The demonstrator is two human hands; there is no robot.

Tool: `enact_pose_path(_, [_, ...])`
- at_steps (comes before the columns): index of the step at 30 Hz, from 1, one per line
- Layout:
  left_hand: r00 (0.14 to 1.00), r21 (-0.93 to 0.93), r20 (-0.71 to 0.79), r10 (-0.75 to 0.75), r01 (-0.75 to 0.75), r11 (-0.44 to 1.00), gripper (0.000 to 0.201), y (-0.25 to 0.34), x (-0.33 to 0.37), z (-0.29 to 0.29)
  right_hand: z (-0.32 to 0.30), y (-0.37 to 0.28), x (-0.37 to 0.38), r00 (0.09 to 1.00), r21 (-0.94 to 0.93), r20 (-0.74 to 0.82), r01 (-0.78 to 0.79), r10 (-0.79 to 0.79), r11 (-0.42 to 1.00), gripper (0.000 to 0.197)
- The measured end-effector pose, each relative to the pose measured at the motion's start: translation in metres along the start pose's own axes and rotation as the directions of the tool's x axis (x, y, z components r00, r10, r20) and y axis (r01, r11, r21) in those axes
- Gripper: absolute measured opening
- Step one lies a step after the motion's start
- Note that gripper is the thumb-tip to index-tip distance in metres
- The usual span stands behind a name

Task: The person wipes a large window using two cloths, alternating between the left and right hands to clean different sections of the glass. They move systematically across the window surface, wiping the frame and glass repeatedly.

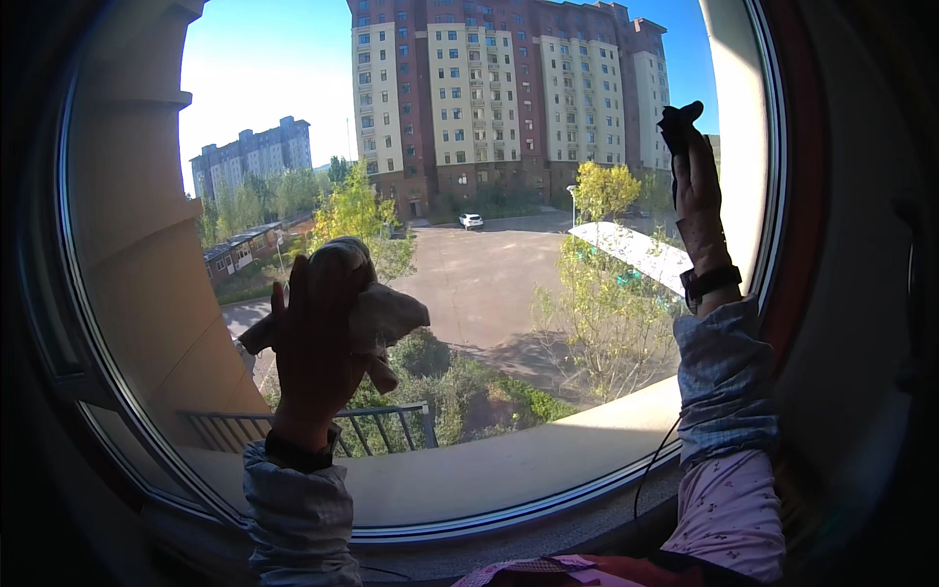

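Note:
My left hand (311,357) is raised in front of the window glass (479,303), left of the middle. A crumpled grey-beige cloth (386,315) is bunched under its palm and fingers, bulging out to the right. Higher up, my right hand (697,191) reaches along the right side of the pane with its fingers pointing up. At its fingertips is a dark, folded piece of cloth (679,123), pressed to or just before the glass. Both wrists carry dark bands, and grey-blue sleeve covers are on both forearms.
The window frame (778,196) curves round the pane, with a sill (558,543) below. A thin black cable (639,494) hangs at the lower right. Outside are a metal railing (386,430), trees, a paved yard with a white car (471,222), and tall buildings.

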State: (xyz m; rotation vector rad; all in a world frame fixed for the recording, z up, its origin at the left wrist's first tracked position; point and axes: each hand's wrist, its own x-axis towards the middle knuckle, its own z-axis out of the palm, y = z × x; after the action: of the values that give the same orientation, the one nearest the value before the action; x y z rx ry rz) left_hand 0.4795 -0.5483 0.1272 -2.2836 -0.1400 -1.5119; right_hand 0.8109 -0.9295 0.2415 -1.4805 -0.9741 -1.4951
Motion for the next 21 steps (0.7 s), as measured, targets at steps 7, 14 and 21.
enact_pose_path(7, [0.994,0.002,-0.006,-0.108,0.108,0.994,0.081,-0.027,-0.038,0.017,-0.035,0.141,-0.002,0.913,-0.212,-0.155,-0.404,0.377,0.890,0.047])
enact_pose_path(14, [0.993,-0.005,-0.025,-0.115,0.115,0.993,0.078,-0.009,-0.035,0.014,-0.007,0.062,0.041,0.925,-0.215,-0.153,-0.376,0.349,0.901,0.043])
enact_pose_path(21, [0.996,-0.022,0.046,-0.076,0.077,0.997,0.077,-0.001,-0.020,-0.006,0.091,-0.140,0.082,0.907,-0.104,-0.097,0.401,-0.410,0.910,0.049])
